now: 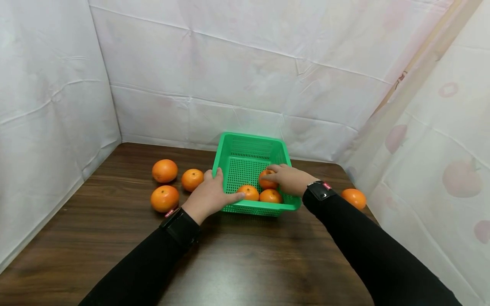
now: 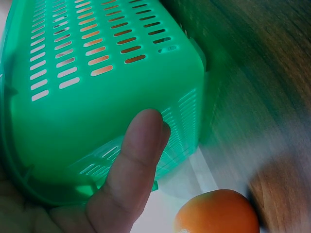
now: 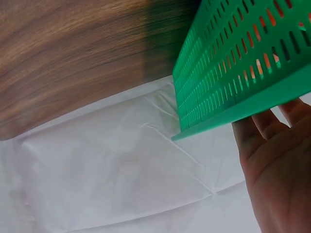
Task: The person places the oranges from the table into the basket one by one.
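A green plastic basket (image 1: pixel 245 168) with slotted walls stands on the table. My left hand (image 1: pixel 209 195) grips its near left corner, thumb over the front rim; in the left wrist view, fingers (image 2: pixel 138 150) lie along the outside wall. From over the right rim, my right hand (image 1: pixel 292 179) reaches in and holds an orange (image 1: pixel 266 180) with its fingers. Two more oranges, one on the left (image 1: pixel 249 193) and one on the right (image 1: pixel 271 196), sit against the basket's front wall. The right wrist view shows my palm (image 3: pixel 286 170) below the rim, fingertips hidden behind the wall.
Left of the basket lie three loose oranges: a far one (image 1: pixel 164 171), a near one (image 1: pixel 164 199) and one closer to the basket (image 1: pixel 192 179). Another orange (image 1: pixel 354 198) rests by the right edge of the wooden table (image 1: pixel 245 259). White cloth (image 1: pixel 229 63) hangs behind and beside the table.
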Tool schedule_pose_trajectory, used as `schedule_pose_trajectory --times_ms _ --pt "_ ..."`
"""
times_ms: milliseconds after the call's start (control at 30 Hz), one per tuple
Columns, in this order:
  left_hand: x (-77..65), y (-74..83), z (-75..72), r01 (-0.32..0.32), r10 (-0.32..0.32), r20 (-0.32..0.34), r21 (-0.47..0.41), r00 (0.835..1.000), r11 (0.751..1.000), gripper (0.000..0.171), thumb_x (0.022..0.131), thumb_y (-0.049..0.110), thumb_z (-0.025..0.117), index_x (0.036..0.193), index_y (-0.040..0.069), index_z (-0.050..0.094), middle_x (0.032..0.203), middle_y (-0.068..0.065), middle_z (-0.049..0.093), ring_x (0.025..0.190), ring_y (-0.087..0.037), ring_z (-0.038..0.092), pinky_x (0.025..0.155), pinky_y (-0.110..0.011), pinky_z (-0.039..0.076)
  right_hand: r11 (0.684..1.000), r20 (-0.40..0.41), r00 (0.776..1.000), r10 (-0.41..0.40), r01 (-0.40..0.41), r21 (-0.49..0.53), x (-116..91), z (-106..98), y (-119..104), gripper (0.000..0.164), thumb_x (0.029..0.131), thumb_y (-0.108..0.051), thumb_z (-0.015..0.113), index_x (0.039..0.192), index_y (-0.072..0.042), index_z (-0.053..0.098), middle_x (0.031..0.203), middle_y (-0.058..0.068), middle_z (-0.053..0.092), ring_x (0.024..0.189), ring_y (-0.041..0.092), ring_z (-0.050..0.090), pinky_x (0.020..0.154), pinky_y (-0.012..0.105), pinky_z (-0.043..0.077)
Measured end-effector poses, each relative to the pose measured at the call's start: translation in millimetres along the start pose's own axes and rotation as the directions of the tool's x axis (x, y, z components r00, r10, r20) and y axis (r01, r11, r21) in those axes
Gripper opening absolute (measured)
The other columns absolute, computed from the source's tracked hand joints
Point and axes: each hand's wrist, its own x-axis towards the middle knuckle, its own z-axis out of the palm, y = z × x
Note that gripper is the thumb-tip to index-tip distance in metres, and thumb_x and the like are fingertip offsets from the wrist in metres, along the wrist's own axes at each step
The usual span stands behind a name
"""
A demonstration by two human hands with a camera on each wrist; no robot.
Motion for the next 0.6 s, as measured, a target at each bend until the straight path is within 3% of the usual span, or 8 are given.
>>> schedule_pose_trajectory --times_ms 333,600 --pt "-0.7 1.1 -0.6 0.009 -0.009 0.006 -0.007 1.000 1.000 0.120 0.077 0.084 0.052 0.156 0.005 0.006 0.155 -0.027 0.007 0.102 -0.033 0.057 0.074 -0.044 0.053 1.000 -0.090 0.996 0.011 -0.011 0.008 -14.3 6.8 0.1 0.066 0.088 0.006 0.065 0.143 -0.028 0.050 0.151 0.010 0.034 0.134 0.034 0.031 0.100 0.051 0.041" --pt "0.0 0.4 2.1 0.007 -0.007 0.000 -0.008 1.000 1.000 0.120 0.078 0.084 0.052 0.156 0.006 0.004 0.155 -0.027 0.008 0.097 -0.030 0.058 0.073 -0.042 0.052 0.992 -0.224 0.973 0.049 -0.021 0.123 -36.7 16.0 -3.9 0.061 0.087 -0.005 0.076 0.141 -0.022 0.053 0.150 0.017 0.033 0.134 0.039 0.028 0.098 0.050 0.043"
